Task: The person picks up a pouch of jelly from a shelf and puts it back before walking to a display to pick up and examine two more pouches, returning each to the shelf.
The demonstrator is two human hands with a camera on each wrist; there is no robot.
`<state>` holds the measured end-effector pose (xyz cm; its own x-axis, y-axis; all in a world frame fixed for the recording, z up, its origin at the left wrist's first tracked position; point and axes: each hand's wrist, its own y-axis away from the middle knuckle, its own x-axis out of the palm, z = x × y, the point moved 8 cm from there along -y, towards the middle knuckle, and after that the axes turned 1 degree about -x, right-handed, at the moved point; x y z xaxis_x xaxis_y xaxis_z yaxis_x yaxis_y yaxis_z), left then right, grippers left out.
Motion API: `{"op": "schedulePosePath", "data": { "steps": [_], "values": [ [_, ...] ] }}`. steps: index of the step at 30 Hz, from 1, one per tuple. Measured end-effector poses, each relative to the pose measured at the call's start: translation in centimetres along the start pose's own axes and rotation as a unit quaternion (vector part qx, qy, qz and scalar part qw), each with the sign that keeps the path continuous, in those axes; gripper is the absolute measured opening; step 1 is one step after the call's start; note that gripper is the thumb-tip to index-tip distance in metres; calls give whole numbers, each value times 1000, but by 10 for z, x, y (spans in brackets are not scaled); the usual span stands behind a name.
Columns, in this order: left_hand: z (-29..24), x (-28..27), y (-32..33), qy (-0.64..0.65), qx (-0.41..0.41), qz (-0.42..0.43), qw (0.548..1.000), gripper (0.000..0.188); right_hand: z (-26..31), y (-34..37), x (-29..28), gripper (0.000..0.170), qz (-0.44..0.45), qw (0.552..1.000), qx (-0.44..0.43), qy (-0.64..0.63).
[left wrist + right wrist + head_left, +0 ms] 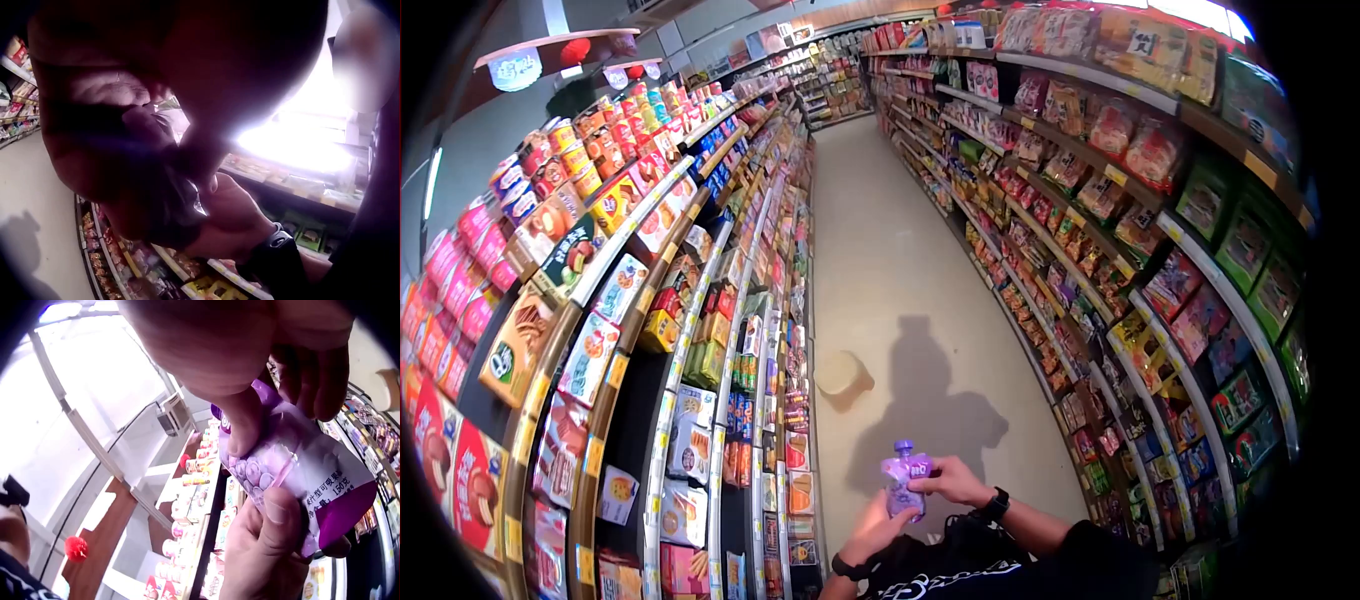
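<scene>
A purple pouch with a purple cap (904, 478) is held upright in front of the body in the head view. The left hand (877, 528) grips its lower part, thumb across the front. From the right, the right hand (952, 481) pinches the pouch's upper side. In the right wrist view the pouch (294, 465) shows printed grapes and lettering, the right hand's thumb lies on it near the top, and the left hand (269, 550) holds the bottom end. The left wrist view is dark; the pouch there is mostly hidden behind the left hand (125, 162).
Shelves of packaged snacks (690, 420) line the left side, and more shelves of bagged goods (1090, 240) stand on the right. Between them the aisle floor (870, 230) runs to far shelves. A round beige object (841, 374) is on the floor by the left shelves.
</scene>
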<state>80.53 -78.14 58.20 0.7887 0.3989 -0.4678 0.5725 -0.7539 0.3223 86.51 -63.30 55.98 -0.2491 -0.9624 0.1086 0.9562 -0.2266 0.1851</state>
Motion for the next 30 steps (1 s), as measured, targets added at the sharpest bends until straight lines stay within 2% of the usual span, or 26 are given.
{"op": "schedulePosePath", "data": {
  "steps": [3, 4, 7, 8, 11, 12, 15, 16, 19, 20, 21, 24, 25, 27, 30],
  "values": [
    [-1, -26, -48, 88, 66, -63, 992, 53, 13, -62, -12, 33, -9, 998, -47, 41],
    [26, -23, -78, 127, 89, -52, 987, 55, 15, -82, -16, 37, -6, 998, -58, 29],
    [50, -38, -139, 143, 55, -36, 988, 53, 15, -146, -36, 41, 0, 985, 0, 175],
    [56, -45, -160, 150, 47, -25, 987, 53, 3, -172, -42, 42, -4, 987, 6, 160],
    [51, -85, -231, 122, 53, 3, 991, 55, 25, -243, -58, 39, -24, 984, 5, 177],
    [51, -101, -258, 114, 55, 14, 992, 56, 46, -264, -63, 38, -45, 988, -22, 149],
    [45, -154, -339, 82, 59, 49, 994, 59, 76, -337, -85, 37, -80, 990, 24, 117],
    [30, -176, -364, 75, 67, 58, 993, 55, 89, -363, -94, 36, -84, 993, 28, 73],
    [-20, -224, -432, 140, 66, 154, 976, 47, 101, -427, -119, 35, -82, 993, 35, -74],
    [-34, -233, -454, 166, 68, 162, 970, 40, 100, -446, -132, 38, -85, 992, 41, -81],
    [-43, -238, -477, 162, 82, 176, 968, 40, 101, -462, -144, 42, -88, 991, 46, -91],
    [-69, -244, -544, 128, 116, 228, 958, 39, 112, -507, -181, 47, -115, 988, -12, -106],
    [-63, -240, -569, 105, 88, 236, 962, 43, 116, -521, -194, 47, -114, 983, -4, -145],
    [-73, -233, -611, 108, 86, 250, 958, 47, 129, -544, -224, 48, -110, 970, 11, -218],
    [-90, -226, -685, 46, 150, 205, 966, 59, 120, -596, -282, 41, -132, 950, -12, -282]
  ]
}}
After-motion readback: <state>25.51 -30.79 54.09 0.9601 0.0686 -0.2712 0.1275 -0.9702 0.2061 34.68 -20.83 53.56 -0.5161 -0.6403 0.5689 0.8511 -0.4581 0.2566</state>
